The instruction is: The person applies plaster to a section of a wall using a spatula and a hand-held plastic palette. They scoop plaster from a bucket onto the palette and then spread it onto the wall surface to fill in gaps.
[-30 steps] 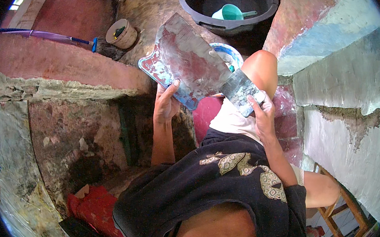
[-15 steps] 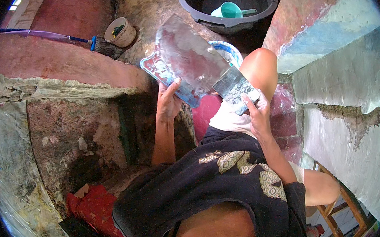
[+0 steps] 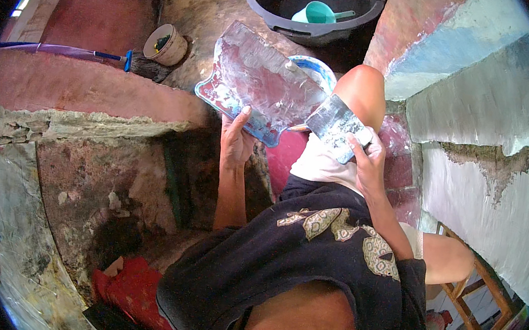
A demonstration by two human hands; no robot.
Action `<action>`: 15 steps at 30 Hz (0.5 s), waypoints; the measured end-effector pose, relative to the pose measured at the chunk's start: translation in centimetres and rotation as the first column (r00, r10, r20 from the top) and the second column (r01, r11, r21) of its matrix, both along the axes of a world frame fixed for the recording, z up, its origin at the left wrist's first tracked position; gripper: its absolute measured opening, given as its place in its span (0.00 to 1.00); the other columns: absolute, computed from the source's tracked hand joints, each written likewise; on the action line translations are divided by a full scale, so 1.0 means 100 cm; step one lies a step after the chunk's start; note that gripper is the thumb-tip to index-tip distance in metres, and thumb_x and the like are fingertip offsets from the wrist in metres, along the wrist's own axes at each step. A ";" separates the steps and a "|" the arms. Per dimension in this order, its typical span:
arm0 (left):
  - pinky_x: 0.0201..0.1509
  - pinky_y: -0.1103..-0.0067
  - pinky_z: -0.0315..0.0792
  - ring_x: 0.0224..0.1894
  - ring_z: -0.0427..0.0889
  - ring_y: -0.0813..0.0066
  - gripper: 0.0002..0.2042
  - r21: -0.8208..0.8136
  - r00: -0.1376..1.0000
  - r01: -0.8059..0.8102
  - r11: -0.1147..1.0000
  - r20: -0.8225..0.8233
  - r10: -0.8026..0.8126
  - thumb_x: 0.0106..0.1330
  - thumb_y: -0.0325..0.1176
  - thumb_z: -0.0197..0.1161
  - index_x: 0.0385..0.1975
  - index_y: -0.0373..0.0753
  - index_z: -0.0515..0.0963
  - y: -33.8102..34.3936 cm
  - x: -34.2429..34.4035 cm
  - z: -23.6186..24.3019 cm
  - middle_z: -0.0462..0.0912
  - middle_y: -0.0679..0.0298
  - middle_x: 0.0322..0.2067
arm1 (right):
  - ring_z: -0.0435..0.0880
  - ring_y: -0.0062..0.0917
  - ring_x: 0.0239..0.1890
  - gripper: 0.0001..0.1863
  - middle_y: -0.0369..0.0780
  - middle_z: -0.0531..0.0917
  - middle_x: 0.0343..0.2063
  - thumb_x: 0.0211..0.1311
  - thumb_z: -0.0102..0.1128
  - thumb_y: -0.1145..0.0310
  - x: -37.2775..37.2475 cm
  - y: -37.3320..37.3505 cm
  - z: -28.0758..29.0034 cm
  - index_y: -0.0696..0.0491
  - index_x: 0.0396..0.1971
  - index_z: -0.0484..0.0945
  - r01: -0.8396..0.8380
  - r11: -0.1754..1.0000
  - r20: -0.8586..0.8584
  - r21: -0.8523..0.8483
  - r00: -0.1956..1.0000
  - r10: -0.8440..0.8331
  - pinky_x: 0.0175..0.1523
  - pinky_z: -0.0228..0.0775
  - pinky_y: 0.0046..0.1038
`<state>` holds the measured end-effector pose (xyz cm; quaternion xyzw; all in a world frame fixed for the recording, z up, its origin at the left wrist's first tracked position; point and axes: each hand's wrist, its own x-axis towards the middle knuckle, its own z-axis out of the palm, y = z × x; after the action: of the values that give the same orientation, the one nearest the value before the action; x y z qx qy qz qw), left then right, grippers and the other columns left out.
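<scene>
My left hand point(image 3: 236, 140) grips the wavy blue edge of a wide putty scraper point(image 3: 264, 73), thumb on top. Its broad metal blade is smeared with whitish residue, and a small pale lump sits near its far edge. In my right hand point(image 3: 370, 159) is a smaller putty knife point(image 3: 332, 122), its dark rectangular blade spotted with white putty. The small blade lies at the right corner of the wide one; I cannot tell whether they touch. Partly hidden behind the wide scraper is a white and blue bucket point(image 3: 318, 69), close to my bent knee.
A large black tub point(image 3: 312, 35) with a green dipper point(image 3: 317, 13) stands ahead. Left of it are a small pale bucket point(image 3: 166, 45) and a broom point(image 3: 146, 68). A grey plastered wall point(image 3: 488, 186) rises on the right, above a wooden frame point(image 3: 481, 300).
My right hand has drawn the small putty knife slightly right. The wide scraper has tilted a little, so white smears show on its blade. My left hand has hardly moved.
</scene>
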<state>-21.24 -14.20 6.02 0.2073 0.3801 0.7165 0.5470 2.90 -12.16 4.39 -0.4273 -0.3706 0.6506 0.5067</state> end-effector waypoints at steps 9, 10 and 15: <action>0.41 0.70 0.72 0.42 0.73 0.69 0.19 0.026 1.000 -0.010 1.000 -0.024 0.010 0.56 0.24 0.50 0.49 0.39 0.57 0.002 0.001 0.007 0.69 0.60 0.41 | 0.73 0.13 0.28 0.07 0.35 0.76 0.27 0.49 0.54 0.76 -0.008 0.002 -0.003 0.58 0.30 0.70 -0.023 1.000 -0.014 -0.017 1.000 0.022 0.34 0.66 0.17; 0.41 0.70 0.72 0.42 0.72 0.69 0.19 0.029 0.999 -0.020 0.999 -0.024 0.021 0.56 0.24 0.50 0.49 0.39 0.57 0.003 0.001 0.007 0.69 0.60 0.41 | 0.73 0.13 0.28 0.07 0.35 0.76 0.27 0.49 0.54 0.76 -0.008 -0.002 -0.003 0.58 0.30 0.70 -0.034 0.999 0.002 -0.037 0.999 0.034 0.34 0.66 0.17; 0.40 0.71 0.72 0.41 0.73 0.70 0.19 -0.004 1.000 0.003 1.000 -0.016 -0.003 0.56 0.25 0.50 0.48 0.39 0.58 0.001 0.002 -0.002 0.69 0.60 0.41 | 0.71 0.11 0.27 0.05 0.33 0.75 0.25 0.50 0.53 0.78 -0.009 -0.002 0.001 0.58 0.29 0.70 -0.043 0.997 0.002 -0.057 0.999 0.043 0.33 0.65 0.15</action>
<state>-21.08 -14.08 5.86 0.2123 0.3857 0.7132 0.5454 1.99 -12.32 4.53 -0.4346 -0.3616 0.6711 0.4795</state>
